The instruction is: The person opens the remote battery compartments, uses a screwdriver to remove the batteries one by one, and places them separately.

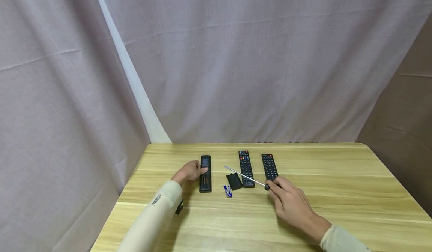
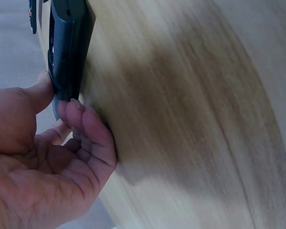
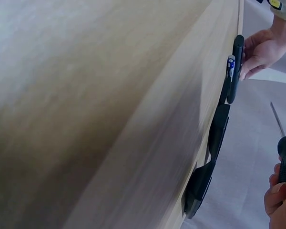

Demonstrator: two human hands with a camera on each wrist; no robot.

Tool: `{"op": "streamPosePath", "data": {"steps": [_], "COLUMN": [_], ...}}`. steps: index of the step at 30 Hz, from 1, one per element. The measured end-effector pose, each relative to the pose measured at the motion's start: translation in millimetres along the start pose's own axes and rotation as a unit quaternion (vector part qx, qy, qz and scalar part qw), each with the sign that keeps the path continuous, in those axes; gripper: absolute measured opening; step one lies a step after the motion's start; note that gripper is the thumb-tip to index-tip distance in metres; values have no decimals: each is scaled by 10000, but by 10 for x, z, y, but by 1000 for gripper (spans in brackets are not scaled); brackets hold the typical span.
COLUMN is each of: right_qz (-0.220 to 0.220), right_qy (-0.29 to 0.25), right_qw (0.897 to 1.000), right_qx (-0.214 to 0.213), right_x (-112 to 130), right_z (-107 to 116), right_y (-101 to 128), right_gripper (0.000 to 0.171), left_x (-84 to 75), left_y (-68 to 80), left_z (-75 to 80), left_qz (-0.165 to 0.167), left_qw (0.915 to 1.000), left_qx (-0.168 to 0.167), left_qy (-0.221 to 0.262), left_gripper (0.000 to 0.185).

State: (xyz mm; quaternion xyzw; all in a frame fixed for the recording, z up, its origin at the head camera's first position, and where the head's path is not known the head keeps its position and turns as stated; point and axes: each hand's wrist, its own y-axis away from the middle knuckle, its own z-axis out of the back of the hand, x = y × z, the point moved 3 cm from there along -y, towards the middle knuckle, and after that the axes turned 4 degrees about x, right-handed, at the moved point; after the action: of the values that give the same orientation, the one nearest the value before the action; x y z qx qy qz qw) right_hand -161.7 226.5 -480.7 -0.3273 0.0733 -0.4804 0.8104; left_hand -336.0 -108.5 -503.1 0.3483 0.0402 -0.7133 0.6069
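My left hand point(image 1: 189, 171) holds a black remote control point(image 1: 208, 177) that lies face down, its battery compartment open with two cells inside. The thumb is on top, and in the left wrist view the curled fingers point(image 2: 95, 129) meet the remote's side. A screwdriver point(image 1: 248, 177) with a long metal shaft and dark handle is gripped in my right hand point(image 1: 295, 205), its tip pointing left, above the table. Between the hands lie a black battery cover point(image 1: 234, 181) and two blue-and-white batteries point(image 1: 228, 191).
Two more black remotes lie buttons up on the wooden table point(image 1: 236, 225): one point(image 1: 246, 165) beside the battery cover, another point(image 1: 269, 165) just beyond my right hand. Grey curtains point(image 1: 253, 75) hang behind the table and at its sides.
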Motion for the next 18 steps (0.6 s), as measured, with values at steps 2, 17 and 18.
{"op": "streamPosePath", "data": {"steps": [2, 17, 18], "right_qz": [-22, 38, 65], "right_qy": [3, -29, -63], "right_qw": [10000, 9999, 9999], "right_qx": [15, -106, -122], "right_x": [-1, -24, -21], "right_z": [9, 40, 42], "right_y": [-1, 36, 38], "right_gripper": [34, 36, 36], "left_x": [1, -30, -32], "left_y": [9, 22, 22], "left_z": [2, 7, 12], "left_qz": [-4, -115, -129], "left_qw": [10000, 9999, 9999], "left_qx": [-29, -20, 0], "left_qy": [10, 58, 15], "left_gripper": [39, 36, 36]}}
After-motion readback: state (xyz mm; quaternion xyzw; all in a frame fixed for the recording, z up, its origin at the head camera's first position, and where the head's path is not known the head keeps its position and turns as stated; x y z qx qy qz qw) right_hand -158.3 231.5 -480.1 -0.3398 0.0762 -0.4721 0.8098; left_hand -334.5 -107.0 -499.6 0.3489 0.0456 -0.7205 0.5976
